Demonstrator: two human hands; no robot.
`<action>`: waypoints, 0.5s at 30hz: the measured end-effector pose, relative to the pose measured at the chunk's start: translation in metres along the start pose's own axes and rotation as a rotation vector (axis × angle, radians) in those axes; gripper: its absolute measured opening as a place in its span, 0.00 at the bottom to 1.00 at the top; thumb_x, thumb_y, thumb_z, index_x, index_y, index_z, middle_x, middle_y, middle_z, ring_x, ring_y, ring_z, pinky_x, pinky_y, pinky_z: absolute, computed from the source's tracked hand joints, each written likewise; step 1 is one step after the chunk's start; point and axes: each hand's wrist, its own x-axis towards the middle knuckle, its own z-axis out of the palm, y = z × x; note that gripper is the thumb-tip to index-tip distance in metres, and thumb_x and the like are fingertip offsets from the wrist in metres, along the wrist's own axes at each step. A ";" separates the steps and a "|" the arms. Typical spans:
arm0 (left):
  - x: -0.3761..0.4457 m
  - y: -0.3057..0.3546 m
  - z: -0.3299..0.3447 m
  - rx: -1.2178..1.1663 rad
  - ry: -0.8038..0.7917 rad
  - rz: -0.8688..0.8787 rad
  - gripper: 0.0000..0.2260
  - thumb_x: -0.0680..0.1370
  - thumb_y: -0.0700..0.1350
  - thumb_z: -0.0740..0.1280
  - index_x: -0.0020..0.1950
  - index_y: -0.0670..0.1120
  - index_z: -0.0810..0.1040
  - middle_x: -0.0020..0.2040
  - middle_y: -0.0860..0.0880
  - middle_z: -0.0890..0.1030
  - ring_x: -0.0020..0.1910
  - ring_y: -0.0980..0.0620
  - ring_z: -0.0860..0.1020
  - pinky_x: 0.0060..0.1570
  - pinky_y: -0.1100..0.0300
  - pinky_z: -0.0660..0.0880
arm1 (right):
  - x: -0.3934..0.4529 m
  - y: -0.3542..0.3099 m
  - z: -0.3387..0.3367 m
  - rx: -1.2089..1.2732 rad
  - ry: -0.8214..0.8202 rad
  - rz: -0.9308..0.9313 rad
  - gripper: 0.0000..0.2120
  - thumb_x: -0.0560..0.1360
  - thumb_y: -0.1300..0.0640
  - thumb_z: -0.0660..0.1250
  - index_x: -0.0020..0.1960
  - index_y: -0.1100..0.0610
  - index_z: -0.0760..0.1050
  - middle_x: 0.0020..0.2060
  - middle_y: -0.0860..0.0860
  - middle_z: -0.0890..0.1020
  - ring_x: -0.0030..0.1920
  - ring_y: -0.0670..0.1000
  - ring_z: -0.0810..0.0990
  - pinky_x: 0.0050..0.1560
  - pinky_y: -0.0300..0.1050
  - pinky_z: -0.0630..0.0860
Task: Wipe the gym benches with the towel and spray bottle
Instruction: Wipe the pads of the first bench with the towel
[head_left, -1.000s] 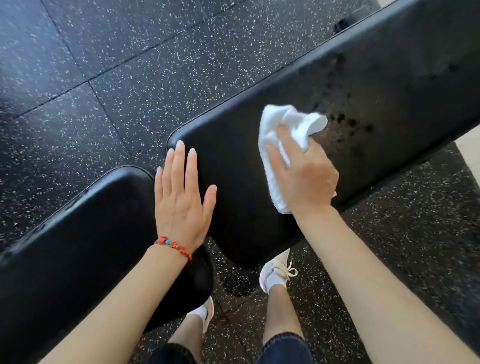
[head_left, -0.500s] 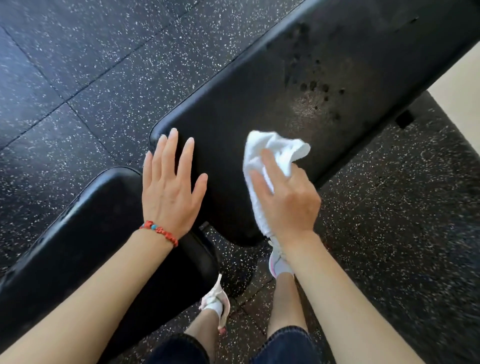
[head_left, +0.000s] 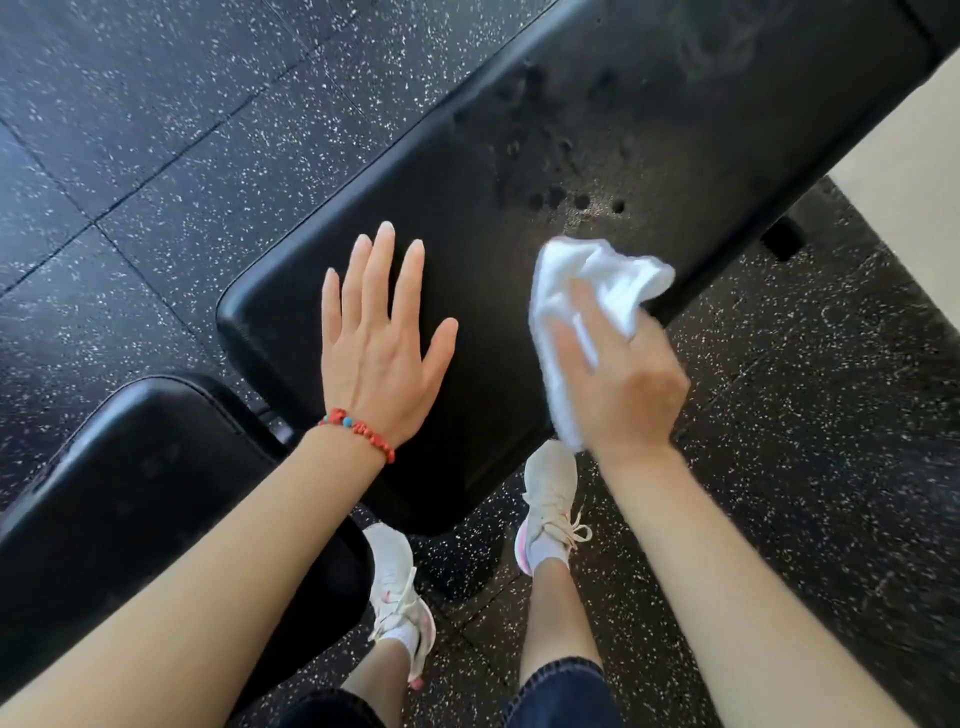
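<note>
From the head view, the long bench pad (head_left: 467, 249) runs out of frame at the upper right, and no spray bottle shows. The right hand (head_left: 623, 384) is blurred; its fingers close on the white towel (head_left: 587, 291) at the pad's near edge, cloth bunched ahead of the knuckles. The left hand (head_left: 379, 338) lies flat and spread on the pad, holding nothing. A second pad (head_left: 130, 493) sits lower left, cut off.

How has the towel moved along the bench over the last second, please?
Yes: the towel has slid from beside the wet spots back toward the bench's near edge.
</note>
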 end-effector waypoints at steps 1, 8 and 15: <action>0.000 0.002 0.002 0.023 -0.010 -0.003 0.27 0.77 0.54 0.54 0.72 0.41 0.63 0.74 0.39 0.61 0.73 0.40 0.58 0.70 0.44 0.49 | -0.008 -0.004 -0.002 0.014 -0.005 -0.112 0.13 0.73 0.49 0.67 0.51 0.55 0.83 0.27 0.56 0.75 0.25 0.55 0.72 0.23 0.44 0.69; 0.002 0.006 0.000 0.076 -0.020 -0.033 0.27 0.76 0.54 0.55 0.71 0.41 0.65 0.73 0.39 0.63 0.72 0.40 0.59 0.70 0.43 0.50 | 0.048 0.062 0.010 -0.066 0.087 -0.273 0.12 0.77 0.49 0.62 0.51 0.54 0.80 0.25 0.56 0.73 0.23 0.55 0.71 0.21 0.44 0.67; 0.021 0.038 0.001 0.047 0.063 -0.111 0.25 0.77 0.52 0.57 0.70 0.40 0.66 0.71 0.38 0.65 0.71 0.39 0.61 0.70 0.43 0.51 | 0.040 0.041 0.010 -0.009 -0.015 -0.175 0.13 0.75 0.48 0.65 0.51 0.55 0.82 0.27 0.56 0.75 0.25 0.54 0.72 0.24 0.44 0.70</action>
